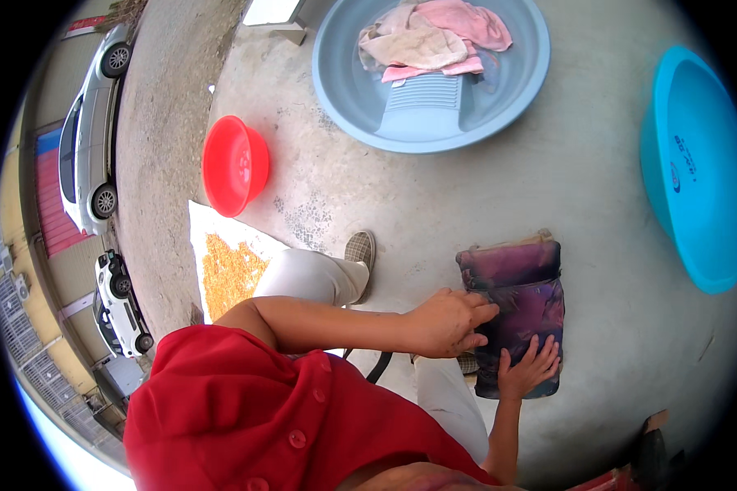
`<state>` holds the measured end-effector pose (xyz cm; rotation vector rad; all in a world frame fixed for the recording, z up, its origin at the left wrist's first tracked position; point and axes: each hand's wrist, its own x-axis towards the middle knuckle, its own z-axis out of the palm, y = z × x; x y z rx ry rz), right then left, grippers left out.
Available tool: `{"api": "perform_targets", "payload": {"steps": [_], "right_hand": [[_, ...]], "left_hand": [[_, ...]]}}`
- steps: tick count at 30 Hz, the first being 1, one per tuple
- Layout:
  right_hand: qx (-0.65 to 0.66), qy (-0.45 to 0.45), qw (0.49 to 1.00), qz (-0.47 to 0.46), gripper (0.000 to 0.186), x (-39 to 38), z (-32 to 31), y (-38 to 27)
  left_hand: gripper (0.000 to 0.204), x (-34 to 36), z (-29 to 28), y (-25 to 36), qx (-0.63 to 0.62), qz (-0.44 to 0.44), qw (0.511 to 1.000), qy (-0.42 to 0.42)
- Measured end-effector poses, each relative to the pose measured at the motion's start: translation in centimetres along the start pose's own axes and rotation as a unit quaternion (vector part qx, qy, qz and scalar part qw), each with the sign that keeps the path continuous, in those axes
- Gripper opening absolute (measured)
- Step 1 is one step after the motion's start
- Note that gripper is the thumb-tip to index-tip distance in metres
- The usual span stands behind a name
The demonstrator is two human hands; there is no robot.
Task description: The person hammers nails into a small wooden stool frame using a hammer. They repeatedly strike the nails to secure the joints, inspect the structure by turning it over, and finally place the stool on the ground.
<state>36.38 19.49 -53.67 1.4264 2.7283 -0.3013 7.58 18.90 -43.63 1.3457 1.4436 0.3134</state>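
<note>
A dark purple patterned padded piece (520, 299) lies on the concrete floor, with a crease across it and a worn tan edge at its far end. My right hand (532, 368) is laid flat on its near part, fingers spread. Over its left edge hovers or rests my left hand (454, 322), its fingers bent and drawn in. What those fingers hold, if anything, is hidden. My legs in pale trousers are bent beside the pad, and a checked shoe (359, 255) shows to the left.
A large grey-blue basin (434, 123) with a ribbed washboard holds wet pink and beige cloths (434, 45). A bright blue basin (678, 188) stands at right, and a red basin (233, 164) at left. Orange grains (228, 274) lie on a white sheet. Parked cars (86, 147) line the far left.
</note>
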Motion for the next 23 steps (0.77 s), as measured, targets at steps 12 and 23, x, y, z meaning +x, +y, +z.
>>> {"api": "perform_targets", "payload": {"steps": [12, 23], "right_hand": [[-0.06, -0.053, 0.996, 0.028, 0.065, 1.4, -1.6, -2.8], [0.283, -0.275, 0.908, 0.14, 0.042, 5.9, -14.7, -9.7]], "left_hand": [[0.033, -5.4, 0.0, -1.0, -0.021, -0.089, 0.996, -0.006], [0.039, -21.5, -4.9, 3.2, -0.096, -0.18, 0.979, -0.006]]}}
